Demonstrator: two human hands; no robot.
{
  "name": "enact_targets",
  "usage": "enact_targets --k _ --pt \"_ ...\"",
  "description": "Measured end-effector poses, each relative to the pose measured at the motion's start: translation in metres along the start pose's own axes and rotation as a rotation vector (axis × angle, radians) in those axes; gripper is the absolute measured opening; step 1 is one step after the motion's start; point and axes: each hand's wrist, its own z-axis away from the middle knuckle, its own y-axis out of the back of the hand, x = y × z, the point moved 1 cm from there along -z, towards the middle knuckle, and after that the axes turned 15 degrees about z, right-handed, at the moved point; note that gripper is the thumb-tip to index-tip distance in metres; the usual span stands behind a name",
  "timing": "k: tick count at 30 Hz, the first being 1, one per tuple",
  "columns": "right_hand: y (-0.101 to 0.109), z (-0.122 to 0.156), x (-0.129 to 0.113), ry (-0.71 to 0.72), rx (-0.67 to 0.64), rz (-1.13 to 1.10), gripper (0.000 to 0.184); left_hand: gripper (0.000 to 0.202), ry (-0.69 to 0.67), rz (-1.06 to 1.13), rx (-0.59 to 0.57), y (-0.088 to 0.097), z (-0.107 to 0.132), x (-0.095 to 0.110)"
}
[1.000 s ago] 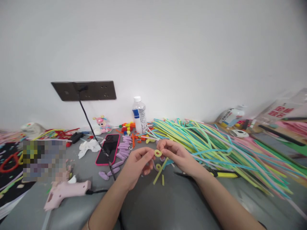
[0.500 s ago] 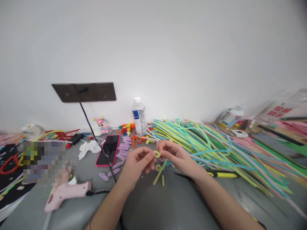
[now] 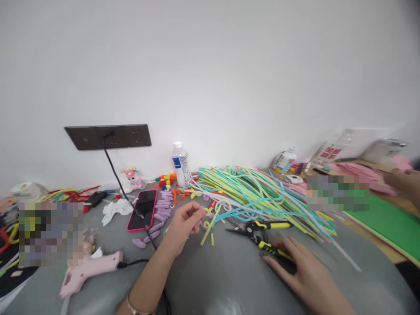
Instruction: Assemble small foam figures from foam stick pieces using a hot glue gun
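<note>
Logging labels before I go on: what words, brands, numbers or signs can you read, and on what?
No text is clear enough to quote.
Upright bottle: fine print, too small.
White bottle: dark lettering, too blurred.
Clear plastic container: big red characters, too blurred.
Grey canister: a faint mark, too small.

Soft, even light fills the room, its source beyond my sight, leaving the wall pale grey. A faint sheen lies on the near tabletop. The right hand smears with motion blur; the far-right container stretches slantwise; coarse pixel blocks mask patches.
</note>
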Motion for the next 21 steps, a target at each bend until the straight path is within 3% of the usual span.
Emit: enact_targets --k 7,12,16,19,21 --pt "0.001 0.041 -0.002 0.025 -0.059 0.000 0.022 0.049 -0.014 -0.069 -0.025 -0.002 -0.001 -0.001" --pt "0.022 0.060 -0.011 -0.170 0.044 -0.229 0.029 0.048 -0.037 -0.076 -0.002 0.000 -0.003 -0.001" --pt "0.035 0.050 -0.023 -0.290 0.083 -0.285 0.035 0.047 -0.042 -0.079 -0.007 0.001 -0.002 -0.001" --pt "0.030 0.030 -0.028 -0.260 0.050 -0.262 0.035 0.045 -0.045 -0.079 -0.004 0.002 -0.002 0.000" --pt "0.020 0.020 -0.026 -0.222 0.105 -0.255 0.030 0.045 -0.047 -0.079 -0.002 0.002 -0.002 0.000"
